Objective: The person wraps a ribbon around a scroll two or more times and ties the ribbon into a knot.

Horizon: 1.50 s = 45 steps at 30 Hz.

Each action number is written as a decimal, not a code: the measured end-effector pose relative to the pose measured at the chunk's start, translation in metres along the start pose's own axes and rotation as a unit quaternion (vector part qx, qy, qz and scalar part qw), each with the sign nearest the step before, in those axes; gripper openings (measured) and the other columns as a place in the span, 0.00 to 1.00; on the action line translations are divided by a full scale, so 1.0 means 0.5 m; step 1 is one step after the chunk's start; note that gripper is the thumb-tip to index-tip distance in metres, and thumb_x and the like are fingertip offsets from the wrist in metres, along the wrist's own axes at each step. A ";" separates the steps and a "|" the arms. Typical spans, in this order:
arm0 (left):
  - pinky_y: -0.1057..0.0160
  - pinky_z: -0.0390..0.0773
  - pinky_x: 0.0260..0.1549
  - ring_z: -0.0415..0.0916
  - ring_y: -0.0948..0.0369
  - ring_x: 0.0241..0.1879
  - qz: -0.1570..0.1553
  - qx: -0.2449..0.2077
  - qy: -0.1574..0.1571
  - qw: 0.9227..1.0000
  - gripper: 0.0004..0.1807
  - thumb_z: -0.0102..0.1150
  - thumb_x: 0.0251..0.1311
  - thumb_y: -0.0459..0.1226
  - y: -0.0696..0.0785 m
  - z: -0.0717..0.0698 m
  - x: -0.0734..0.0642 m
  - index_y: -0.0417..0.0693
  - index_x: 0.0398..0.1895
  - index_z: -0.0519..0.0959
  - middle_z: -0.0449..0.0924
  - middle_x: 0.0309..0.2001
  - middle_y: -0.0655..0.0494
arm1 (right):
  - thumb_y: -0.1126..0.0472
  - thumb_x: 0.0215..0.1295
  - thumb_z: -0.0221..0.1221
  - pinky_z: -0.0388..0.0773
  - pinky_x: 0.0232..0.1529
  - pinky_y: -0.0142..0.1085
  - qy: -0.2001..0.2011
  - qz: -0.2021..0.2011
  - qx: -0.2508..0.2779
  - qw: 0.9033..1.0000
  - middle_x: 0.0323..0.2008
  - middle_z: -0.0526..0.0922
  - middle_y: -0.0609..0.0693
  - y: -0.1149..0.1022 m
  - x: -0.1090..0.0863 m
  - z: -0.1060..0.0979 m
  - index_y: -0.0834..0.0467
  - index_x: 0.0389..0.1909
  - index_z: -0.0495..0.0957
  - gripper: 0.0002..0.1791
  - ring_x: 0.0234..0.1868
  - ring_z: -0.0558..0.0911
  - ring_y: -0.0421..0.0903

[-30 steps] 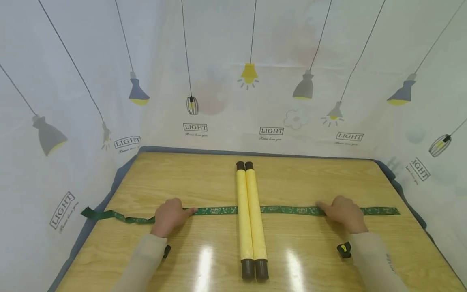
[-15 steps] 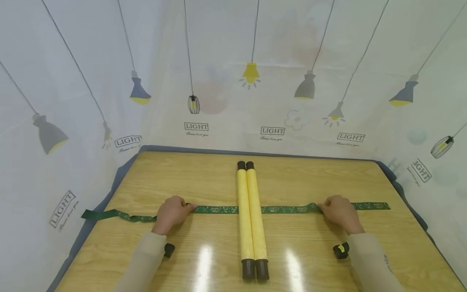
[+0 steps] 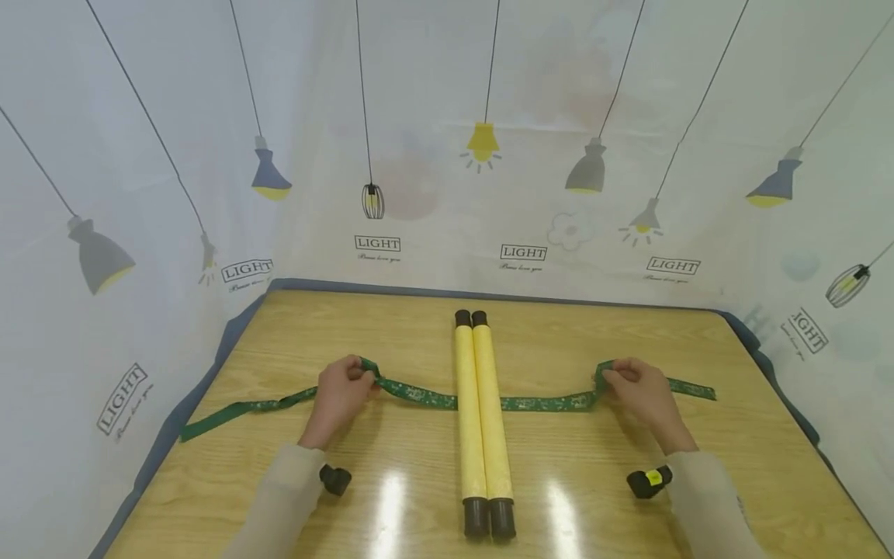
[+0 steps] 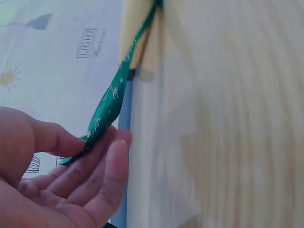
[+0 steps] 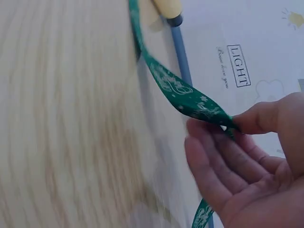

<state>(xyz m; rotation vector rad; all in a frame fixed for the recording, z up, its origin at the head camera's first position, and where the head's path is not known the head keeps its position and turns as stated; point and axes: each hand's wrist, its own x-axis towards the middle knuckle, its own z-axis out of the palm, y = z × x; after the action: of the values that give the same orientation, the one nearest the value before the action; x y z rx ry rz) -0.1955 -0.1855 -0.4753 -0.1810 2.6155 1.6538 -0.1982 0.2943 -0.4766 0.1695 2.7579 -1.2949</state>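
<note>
A long green ribbon (image 3: pixel 548 404) with a pale printed pattern runs crosswise under two yellow rods (image 3: pixel 482 411) with dark end caps, which lie side by side. My left hand (image 3: pixel 342 396) pinches the ribbon between thumb and fingers to the left of the rods, and its loose end trails left to the table edge. To the right of them, my right hand (image 3: pixel 641 392) pinches the other side, with a short tail beyond it. Both wrist views show the ribbon (image 4: pixel 107 111) rising twisted from the rods to the thumb and fingers. Its middle stays low at the rods.
The wooden table (image 3: pixel 391 334) has a blue-grey edging along its back and sides. A white curtain (image 3: pixel 447 210) printed with lamps and lettering hangs around it. Dark wrist cameras (image 3: pixel 648 481) sit at both sleeves.
Both hands have risen from the table and drawn slightly inward, lifting the ribbon on either side of the rods. The ribbon's right tail has slid left. The rods have stayed put.
</note>
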 end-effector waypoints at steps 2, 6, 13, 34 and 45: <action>0.54 0.87 0.41 0.87 0.50 0.46 0.008 -0.042 -0.007 0.999 0.06 0.52 0.74 0.32 0.005 0.002 0.005 0.38 0.44 0.77 0.87 0.45 0.41 | 0.49 0.80 0.51 0.80 0.61 0.49 -0.011 -0.007 0.080 0.997 0.63 0.78 0.69 -0.009 0.001 0.003 0.70 0.67 0.66 0.29 0.60 0.84 0.55; 0.50 0.85 0.52 0.85 0.51 0.52 0.035 -0.113 -0.033 0.992 0.07 0.52 0.74 0.30 0.018 0.007 0.012 0.38 0.48 0.78 0.86 0.47 0.40 | 0.54 0.80 0.54 0.83 0.55 0.34 -0.036 -0.032 0.207 0.977 0.55 0.86 0.57 -0.029 0.006 0.012 0.70 0.67 0.64 0.27 0.51 0.88 0.40; 0.47 0.83 0.55 0.87 0.54 0.45 0.072 -0.205 -0.099 0.971 0.12 0.51 0.78 0.35 0.050 0.021 0.014 0.38 0.55 0.77 0.85 0.42 0.45 | 0.58 0.79 0.54 0.84 0.54 0.34 -0.068 -0.051 0.316 0.945 0.44 0.87 0.45 -0.074 0.006 0.038 0.72 0.66 0.65 0.25 0.46 0.88 0.40; 0.68 0.70 0.20 0.69 0.63 0.19 0.137 -0.125 -0.235 0.954 0.14 0.47 0.80 0.40 0.138 0.118 0.017 0.40 0.50 0.79 0.80 0.30 0.48 | 0.63 0.79 0.52 0.83 0.36 0.30 -0.098 -0.063 0.325 0.939 0.41 0.86 0.50 -0.239 0.016 0.121 0.66 0.65 0.69 0.18 0.35 0.81 0.40; 0.67 0.69 0.21 0.67 0.63 0.18 0.143 -0.107 -0.271 0.946 0.17 0.50 0.79 0.45 0.160 0.147 0.013 0.41 0.49 0.81 0.78 0.28 0.46 | 0.60 0.78 0.56 0.84 0.37 0.34 -0.129 -0.130 0.277 0.943 0.43 0.87 0.60 -0.291 -0.011 0.151 0.62 0.60 0.75 0.16 0.35 0.84 0.44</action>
<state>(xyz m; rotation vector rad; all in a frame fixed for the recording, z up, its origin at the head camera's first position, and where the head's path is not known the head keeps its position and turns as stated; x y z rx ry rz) -0.2138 -0.0858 -0.4356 0.5924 2.1178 1.7468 -0.2104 0.1437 -0.4133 -0.3186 2.1898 -1.9716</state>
